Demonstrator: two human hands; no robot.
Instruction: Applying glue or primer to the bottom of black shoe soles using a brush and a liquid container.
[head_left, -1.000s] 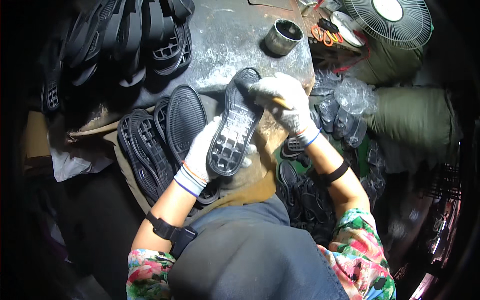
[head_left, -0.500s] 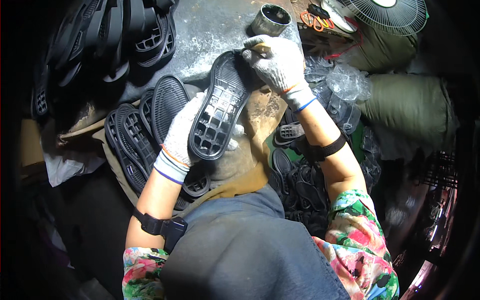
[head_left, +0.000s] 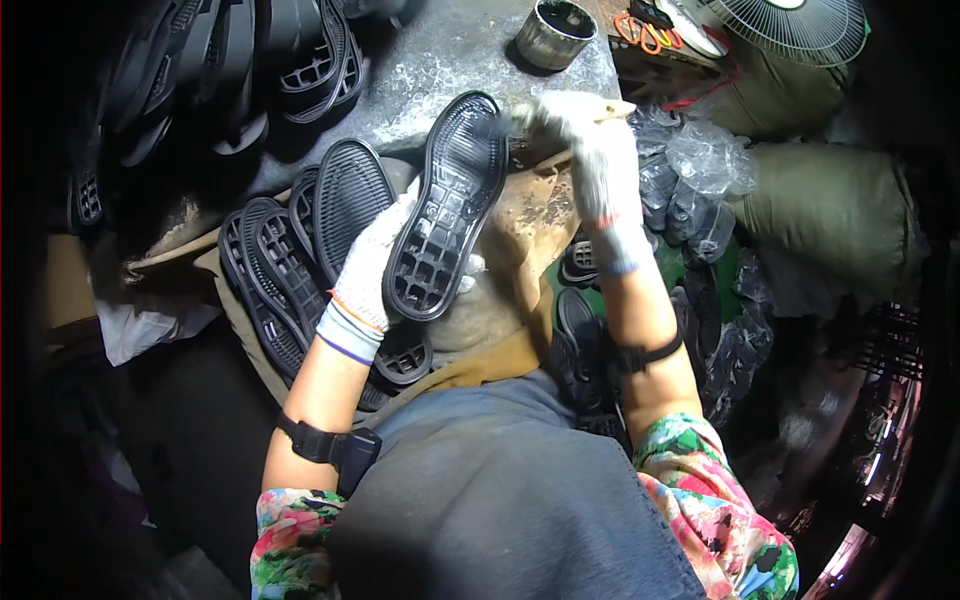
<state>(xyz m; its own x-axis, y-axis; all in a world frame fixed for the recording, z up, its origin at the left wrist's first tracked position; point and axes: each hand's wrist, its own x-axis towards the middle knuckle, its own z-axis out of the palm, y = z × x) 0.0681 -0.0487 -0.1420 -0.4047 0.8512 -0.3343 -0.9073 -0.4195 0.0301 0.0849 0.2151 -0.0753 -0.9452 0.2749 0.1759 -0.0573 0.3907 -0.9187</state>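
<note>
My left hand, in a white knit glove, grips a black shoe sole from its left side and underneath. The sole is tilted up, showing a ribbed toe area and a grid of square hollows, wet and shiny in places. My gloved right hand is closed around a brush, its pale handle end sticking out to the right. Motion smears the brush's other end, close to the sole's upper right edge. Several more black soles lean together beside my left hand.
A metal cup with dark contents stands on the worn grey worktop. More soles are piled at the far left. Clear plastic bags, a green sack, orange-handled scissors and a fan lie to the right.
My right hand has shifted right and turned, swinging the brush's pale handle end outward. Less glare shows on the sole's grid; my left hand still holds it in nearly the same place.
</note>
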